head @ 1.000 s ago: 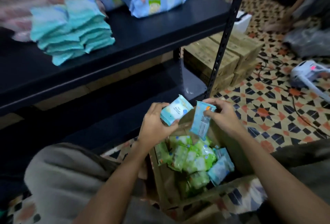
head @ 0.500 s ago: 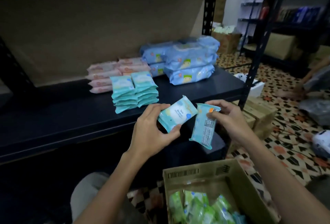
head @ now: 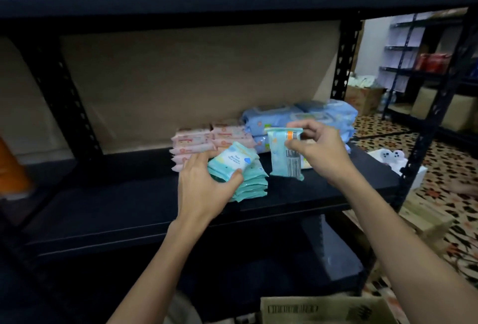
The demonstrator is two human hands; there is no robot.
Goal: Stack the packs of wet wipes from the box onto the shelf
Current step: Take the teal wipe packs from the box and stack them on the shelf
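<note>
Teal plastic wet-wipe pack [head: 231, 164] is being brought onto the teal stack of matching packs [head: 252, 186] on the black metal shelf [head: 124, 207], just in front of the pink packs [head: 199, 142] and near the large blue packs [head: 320, 116]. For the step to be done well, the pack should probably be squared flat over the stack's top layer and released only once its edges are aligned, so that the soft pile is not nudged sideways; the second pack should then be turned flat before it is laid down. The left hand [head: 207, 189] is curled around the teal pack, thumb at the near edge and fingers along the far side, touching the stack. The right hand [head: 319, 153] pinches a second light-blue pack with a barcode label [head: 285, 154], held upright above the shelf, apart from the stack. The cardboard box [head: 323, 309] is seen only at its rim, below.
</note>
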